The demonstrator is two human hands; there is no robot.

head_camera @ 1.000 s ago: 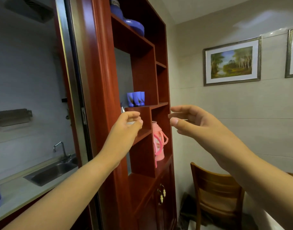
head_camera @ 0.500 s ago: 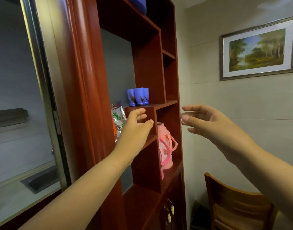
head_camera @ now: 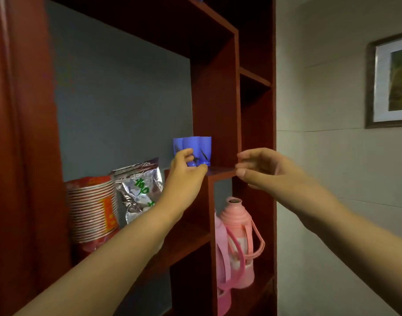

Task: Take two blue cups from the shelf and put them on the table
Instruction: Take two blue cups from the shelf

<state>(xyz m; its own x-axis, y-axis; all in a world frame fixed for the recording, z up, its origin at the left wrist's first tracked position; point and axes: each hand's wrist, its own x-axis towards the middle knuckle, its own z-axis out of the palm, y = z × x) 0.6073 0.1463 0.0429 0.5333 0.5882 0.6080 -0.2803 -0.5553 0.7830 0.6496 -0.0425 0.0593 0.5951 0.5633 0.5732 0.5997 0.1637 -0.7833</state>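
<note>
red-brown wooden shelving unit (head_camera: 216,106) with open compartments against a grey-blue back panel (head_camera: 118,92); to its right, a pale tiled wall (head_camera: 321,156) bearing a framed landscape picture (head_camera: 391,83). dim, soft indoor light.

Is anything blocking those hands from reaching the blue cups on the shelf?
Nothing visible does. The left hand is already at the blue cups, its fingers curling by the nearest one. The right hand hovers open in front of the shelf edge, with open space toward the cups.

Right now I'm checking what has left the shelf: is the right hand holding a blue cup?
No, the right hand is open and empty, beside the shelf edge, apart from the blue cups.
</note>
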